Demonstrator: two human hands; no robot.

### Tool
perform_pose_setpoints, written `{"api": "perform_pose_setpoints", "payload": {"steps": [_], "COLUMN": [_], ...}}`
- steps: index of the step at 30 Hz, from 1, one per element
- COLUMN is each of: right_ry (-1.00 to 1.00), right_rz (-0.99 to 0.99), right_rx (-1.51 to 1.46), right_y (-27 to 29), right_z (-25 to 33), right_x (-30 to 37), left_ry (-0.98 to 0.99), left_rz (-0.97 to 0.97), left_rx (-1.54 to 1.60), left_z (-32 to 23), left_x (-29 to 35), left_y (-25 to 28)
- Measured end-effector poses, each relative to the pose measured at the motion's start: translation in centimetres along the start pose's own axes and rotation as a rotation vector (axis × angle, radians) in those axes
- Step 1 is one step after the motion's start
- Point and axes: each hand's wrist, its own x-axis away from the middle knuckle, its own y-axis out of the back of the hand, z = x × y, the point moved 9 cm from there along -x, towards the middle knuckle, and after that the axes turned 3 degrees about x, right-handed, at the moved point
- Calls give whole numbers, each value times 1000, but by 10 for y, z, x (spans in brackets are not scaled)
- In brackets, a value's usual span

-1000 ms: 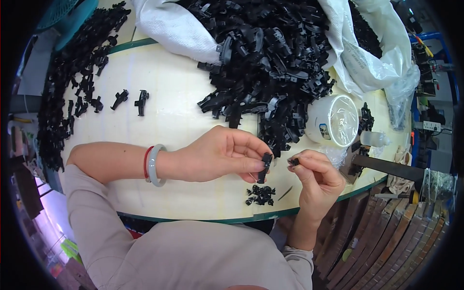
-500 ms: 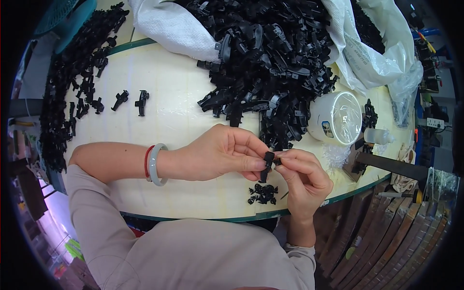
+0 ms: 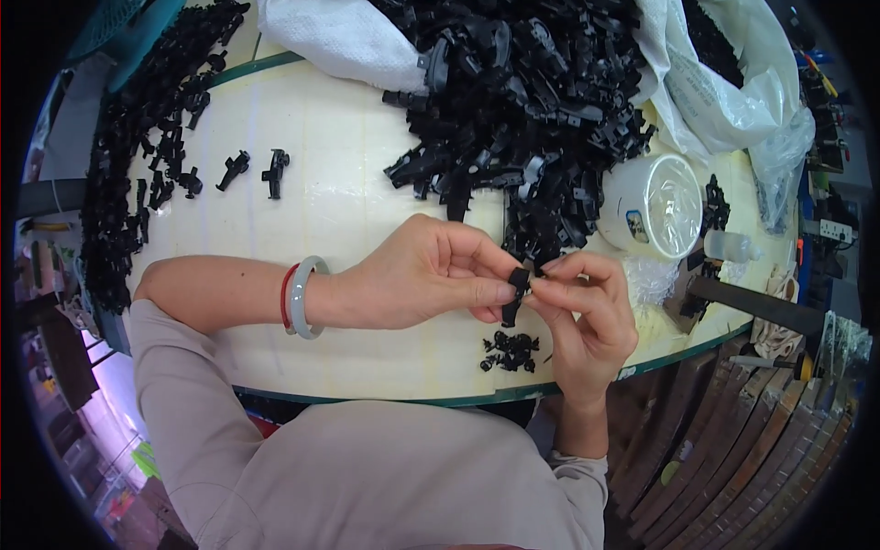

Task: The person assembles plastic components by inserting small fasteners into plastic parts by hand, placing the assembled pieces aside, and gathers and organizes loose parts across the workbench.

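Between the thumb and fingers of my left hand point(image 3: 403, 284) is an elongated black plastic part point(image 3: 514, 301), held upright above the table. The fingertips of my right hand point(image 3: 591, 325) are closed together against this part's right side. Whatever they pinch is very small and mostly covered by the fingers. Just below both hands lies a little cluster of small black plastic pieces point(image 3: 510, 352). Beyond them, a big heap of black plastic parts point(image 3: 513, 119) spreads down toward my fingers. Two single black parts, one point(image 3: 275, 173) beside the other point(image 3: 235, 170), lie apart on the left.
Many black parts point(image 3: 115, 192) line the table's left edge. A white tub point(image 3: 632, 206), a small translucent bottle point(image 3: 729, 246) and a dark metal bar point(image 3: 756, 304) are on the right. White sacks point(image 3: 344, 41) flank the heap. The pale tabletop point(image 3: 339, 156) has a green edge.
My view has shifted slightly, moving the scene a little up and right. My right fingertips have moved slightly on the part, and my left hand still holds it.
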Motion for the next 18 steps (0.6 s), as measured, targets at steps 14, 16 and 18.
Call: {"api": "perform_pose_setpoints", "payload": {"steps": [14,16,18], "right_ry": [-148,-144,-83], "right_rz": [291,298,325], "right_rx": [225,199,204], "right_y": [25,18,14], "right_z": [-13,-15,-12], "right_x": [44,50,49], "left_ry": [-8,-75,-144], "left_rz": [-550,-714,-946], "left_rx": [-520,-596,-632], "left_z": [-49,-64,-79], "left_x": [74,98,131], "left_y": [95,110,122]}}
